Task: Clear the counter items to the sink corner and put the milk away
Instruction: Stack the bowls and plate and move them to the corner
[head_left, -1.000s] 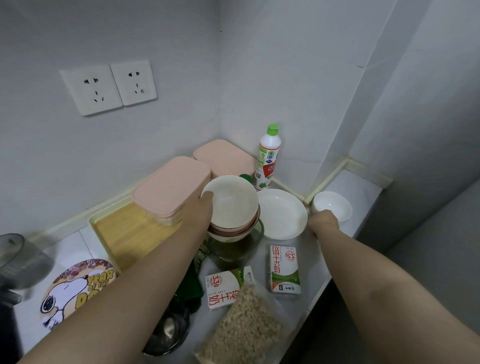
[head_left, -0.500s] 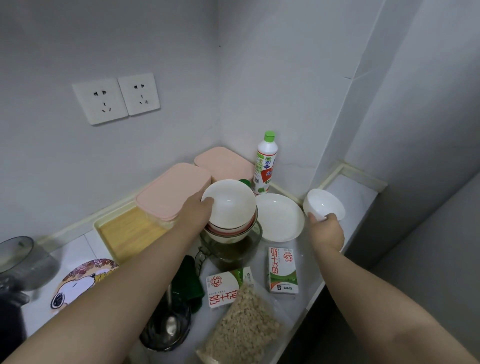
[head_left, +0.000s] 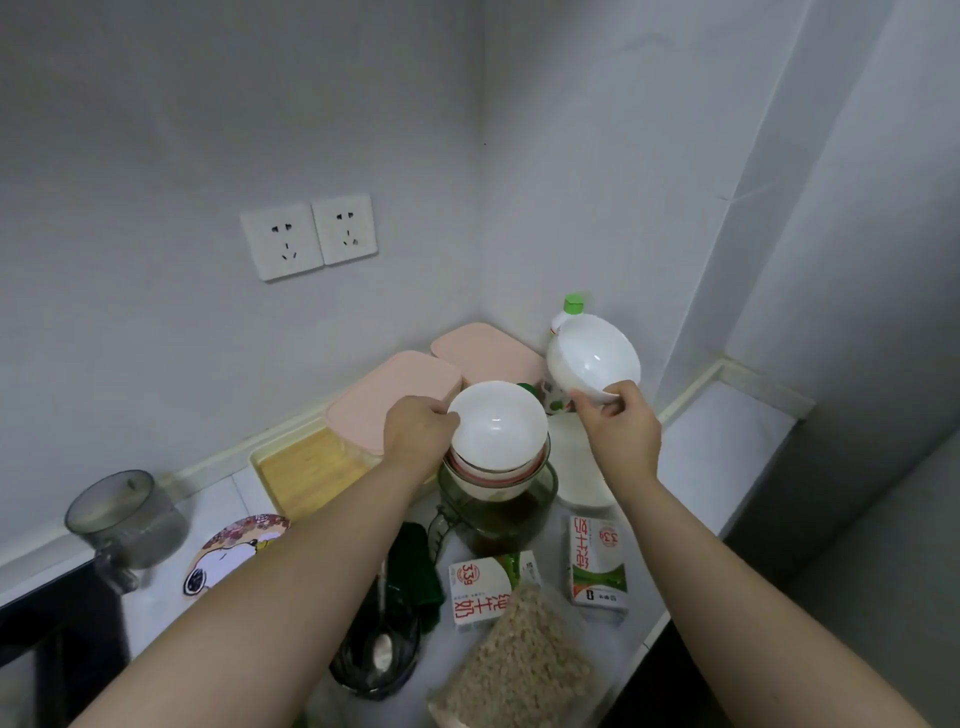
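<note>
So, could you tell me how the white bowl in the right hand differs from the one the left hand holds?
The right hand holds the lifted bowl aloft; the left hand grips the stacked bowl, which tops a bowl stack. The lifted bowl tilts toward the camera; the stacked bowl sits nearly level. Both are white, held at the rim.

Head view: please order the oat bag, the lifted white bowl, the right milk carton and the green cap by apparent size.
1. Oat bag, though the frame edge cuts it off.
2-3. Lifted white bowl and right milk carton look nearly alike, so I leave them unranked.
4. Green cap.
</note>
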